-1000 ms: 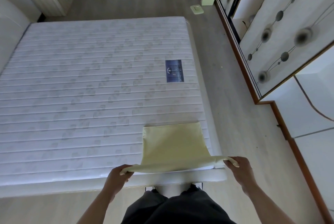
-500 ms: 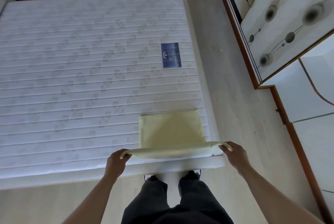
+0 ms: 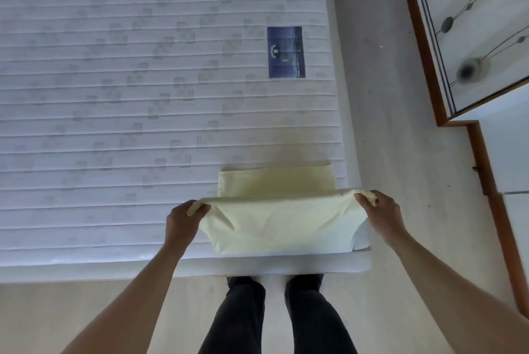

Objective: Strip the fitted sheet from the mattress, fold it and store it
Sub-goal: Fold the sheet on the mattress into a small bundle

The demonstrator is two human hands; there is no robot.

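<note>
The pale yellow fitted sheet point(image 3: 274, 222), folded into a narrow strip, lies on the near right corner of the bare white quilted mattress point(image 3: 128, 96). My left hand point(image 3: 181, 220) grips the sheet's left corner and my right hand point(image 3: 382, 215) grips its right corner. Between them the near edge is lifted and carried forward over the part that lies flat, so a raised fold stretches from hand to hand. The far end of the sheet rests flat on the mattress.
A dark blue label point(image 3: 286, 52) is sewn on the mattress top. A strip of wooden floor point(image 3: 386, 124) runs along the right side. A wardrobe with patterned sliding doors point(image 3: 481, 24) stands to the right. My legs point(image 3: 280, 316) stand at the mattress foot.
Both hands have lifted the near edge of the sheet and moved it forward over the mattress, folding it toward the far end. The camera has tilted further down.
</note>
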